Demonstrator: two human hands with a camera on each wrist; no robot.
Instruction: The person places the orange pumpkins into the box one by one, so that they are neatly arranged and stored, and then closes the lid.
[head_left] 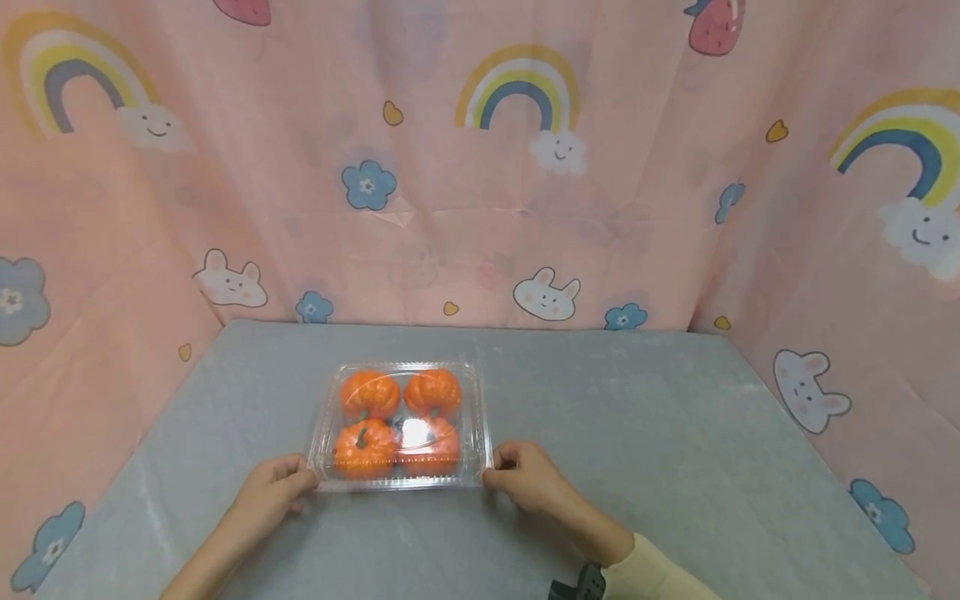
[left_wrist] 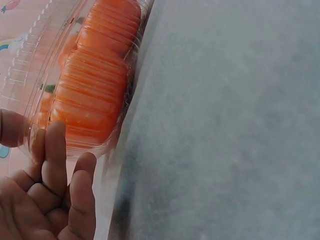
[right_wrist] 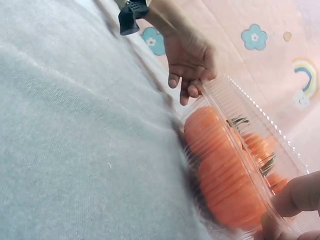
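Observation:
A clear plastic clamshell box (head_left: 474, 417) with its lid down sits on the grey cloth-covered table. Inside lie several small orange toy pumpkins (head_left: 365, 448) with green stems, in two rows. My left hand (head_left: 273, 487) pinches the box's near left corner between thumb and fingers. At the near right corner, my right hand (head_left: 528, 479) pinches the rim in the same way. The left wrist view shows the left fingers (left_wrist: 55, 155) at the rim, with ribbed side wall and pumpkins (left_wrist: 92, 95) behind. Glare hides part of one pumpkin.
The grey table (head_left: 637, 433) stretches out around the box. A pink curtain (head_left: 465, 250) printed with rainbows, rabbits and flowers hangs behind and at both sides. Near the right wrist is a black strapped device (head_left: 581, 583).

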